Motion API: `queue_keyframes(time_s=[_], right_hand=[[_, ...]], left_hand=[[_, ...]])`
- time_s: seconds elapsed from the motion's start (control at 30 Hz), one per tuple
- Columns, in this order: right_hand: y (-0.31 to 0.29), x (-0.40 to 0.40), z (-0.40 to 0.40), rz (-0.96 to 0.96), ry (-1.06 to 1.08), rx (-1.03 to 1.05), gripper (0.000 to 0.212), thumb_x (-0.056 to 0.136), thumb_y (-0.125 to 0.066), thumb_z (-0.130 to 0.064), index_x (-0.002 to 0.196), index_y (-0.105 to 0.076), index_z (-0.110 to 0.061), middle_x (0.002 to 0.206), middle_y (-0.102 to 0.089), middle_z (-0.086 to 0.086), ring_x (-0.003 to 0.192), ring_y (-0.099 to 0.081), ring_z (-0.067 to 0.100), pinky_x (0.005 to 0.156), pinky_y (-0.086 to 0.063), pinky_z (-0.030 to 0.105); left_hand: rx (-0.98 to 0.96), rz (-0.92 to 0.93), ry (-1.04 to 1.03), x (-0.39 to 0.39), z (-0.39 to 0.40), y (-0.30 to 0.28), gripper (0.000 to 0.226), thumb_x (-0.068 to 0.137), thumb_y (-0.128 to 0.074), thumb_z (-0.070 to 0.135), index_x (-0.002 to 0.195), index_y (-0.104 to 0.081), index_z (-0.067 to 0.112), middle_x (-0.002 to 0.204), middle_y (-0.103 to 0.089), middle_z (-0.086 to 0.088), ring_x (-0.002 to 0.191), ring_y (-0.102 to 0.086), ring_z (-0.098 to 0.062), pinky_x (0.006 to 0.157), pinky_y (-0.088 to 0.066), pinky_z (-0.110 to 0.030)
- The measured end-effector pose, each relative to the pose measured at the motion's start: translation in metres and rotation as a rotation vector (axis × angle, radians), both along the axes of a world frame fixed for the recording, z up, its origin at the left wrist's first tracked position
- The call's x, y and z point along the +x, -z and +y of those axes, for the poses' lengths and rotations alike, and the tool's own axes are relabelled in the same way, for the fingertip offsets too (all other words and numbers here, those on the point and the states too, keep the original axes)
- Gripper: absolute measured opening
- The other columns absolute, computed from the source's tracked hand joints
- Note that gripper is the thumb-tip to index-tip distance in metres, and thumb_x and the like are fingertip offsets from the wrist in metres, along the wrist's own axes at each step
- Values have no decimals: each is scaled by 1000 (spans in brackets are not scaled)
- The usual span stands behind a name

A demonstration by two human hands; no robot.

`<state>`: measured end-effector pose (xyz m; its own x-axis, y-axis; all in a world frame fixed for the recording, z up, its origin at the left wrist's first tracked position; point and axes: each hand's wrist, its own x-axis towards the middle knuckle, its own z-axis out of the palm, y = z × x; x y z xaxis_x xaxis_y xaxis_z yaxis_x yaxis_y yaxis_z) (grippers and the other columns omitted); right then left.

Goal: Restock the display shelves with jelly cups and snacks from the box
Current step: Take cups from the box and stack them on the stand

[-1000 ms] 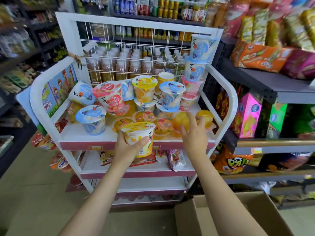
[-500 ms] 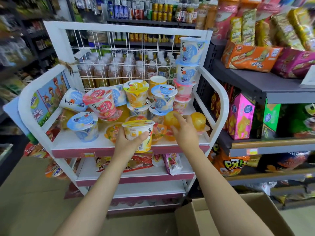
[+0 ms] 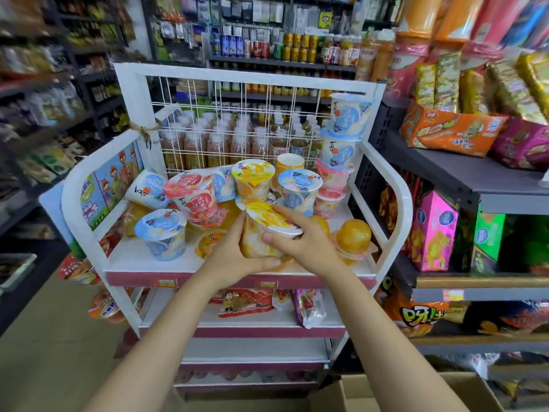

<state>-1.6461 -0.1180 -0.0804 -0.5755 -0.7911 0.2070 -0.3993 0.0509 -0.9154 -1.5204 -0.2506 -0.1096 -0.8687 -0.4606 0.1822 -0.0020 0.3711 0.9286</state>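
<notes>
A yellow jelly cup (image 3: 263,230) is held tilted above the front of the top shelf (image 3: 142,260) of a white display rack. My left hand (image 3: 234,257) grips it from below and the left. My right hand (image 3: 303,242) grips its rim and side from the right. Several jelly cups crowd the shelf: a blue one (image 3: 162,233) at front left, a red one (image 3: 194,197) lying tilted, a yellow one (image 3: 252,179) and a blue one (image 3: 300,188) behind. A stack of cups (image 3: 341,144) rises at the right rear. An orange round jelly (image 3: 353,236) sits at the front right.
Snack packets (image 3: 246,301) lie on the rack's second shelf. A cardboard box (image 3: 356,394) stands open at the bottom right. Dark store shelves with snack boxes (image 3: 433,233) flank the rack on the right. Bottles (image 3: 225,144) stand behind the wire back.
My right hand left the orange round jellies and moved left to take hold of the yellow cup. The cup, held upright before, has risen and tilted over the shelf.
</notes>
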Motion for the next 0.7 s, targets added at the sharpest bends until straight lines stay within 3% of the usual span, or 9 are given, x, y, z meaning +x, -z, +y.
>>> queue_keyframes(time_s=[0.1, 0.27, 0.4, 0.53, 0.6, 0.7], right_hand=[[-7, -15, 15, 35, 112, -42, 72, 77, -84, -34, 141, -55, -20, 129, -63, -12, 115, -57, -10, 99, -48, 20], [-20, -54, 49, 94, 470, -206, 80, 76, -82, -48, 146, -49, -25, 133, -58, -9, 119, -56, 5, 101, -50, 34], [-23, -85, 50, 231, 690, -146, 88, 76, -79, -52, 151, -39, -28, 135, -47, 2, 120, -49, 13, 93, -42, 27], [-7, -111, 39, 212, 674, -53, 92, 77, -81, -48, 153, -34, -27, 139, -46, 5, 125, -48, 18, 87, -38, 24], [3, -123, 33, 209, 663, -21, 94, 76, -79, -54, 154, -32, -28, 139, -48, 4, 124, -50, 20, 88, -43, 28], [18, -139, 26, 225, 673, 80, 97, 75, -75, -62, 155, -30, -30, 143, -46, 5, 125, -50, 22, 93, -45, 34]], left_hand=[[-63, -60, 30, -15, -7, -4, 121, 52, -87, 68, 152, -21, 50, 156, -33, 22, 139, -38, 1, 113, -40, -40], [-398, -126, -5, -58, -1, -20, 121, 64, -83, 63, 158, -11, 36, 165, -2, 16, 151, -6, -8, 122, -20, -44], [-691, -59, -120, -108, 14, -25, 106, 80, -71, 61, 159, -16, 17, 167, -4, 2, 153, -1, -17, 124, -8, -43], [-830, -238, -169, -137, 10, -7, 109, 82, -59, 72, 159, -9, 14, 167, -2, -3, 153, 9, -22, 122, 4, -42], [-824, -210, -185, -140, 7, 3, 108, 82, -58, 73, 159, -12, 13, 167, -8, -4, 154, 5, -22, 123, 1, -42], [-885, -165, -226, -140, 3, 14, 109, 76, -37, 84, 158, -20, 13, 166, -16, -5, 154, -2, -23, 123, -4, -41]])
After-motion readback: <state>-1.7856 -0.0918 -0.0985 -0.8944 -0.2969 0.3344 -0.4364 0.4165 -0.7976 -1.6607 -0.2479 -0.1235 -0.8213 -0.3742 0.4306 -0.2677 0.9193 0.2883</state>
